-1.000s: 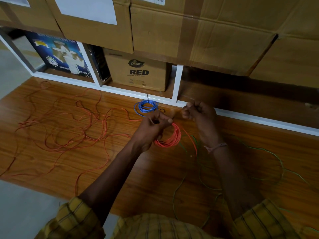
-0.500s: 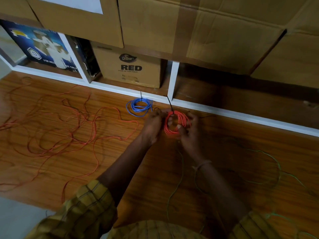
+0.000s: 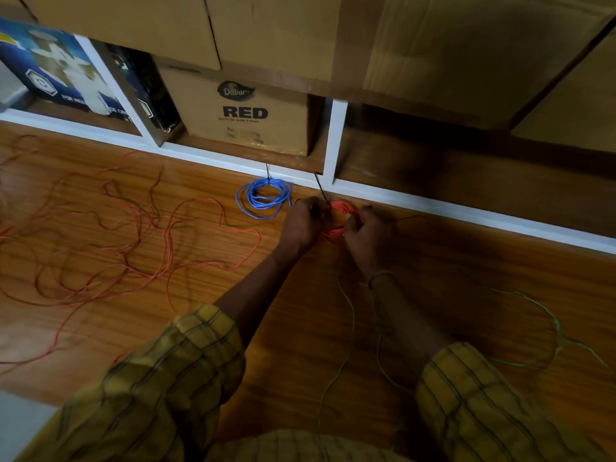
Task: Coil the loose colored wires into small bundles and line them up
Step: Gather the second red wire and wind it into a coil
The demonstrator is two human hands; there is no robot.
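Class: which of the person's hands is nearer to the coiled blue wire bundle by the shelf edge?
Left. The left hand sits just right of the coiled blue wire bundle; the right hand lies farther right, beyond the orange coil.

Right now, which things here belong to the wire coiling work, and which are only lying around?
Belong to the job:
- orange coil, held by left hand and right hand
- blue coil
- loose orange wire
- loose green wire

Just lying about:
- Dabur RED carton
- blue printed box
- white shelf frame
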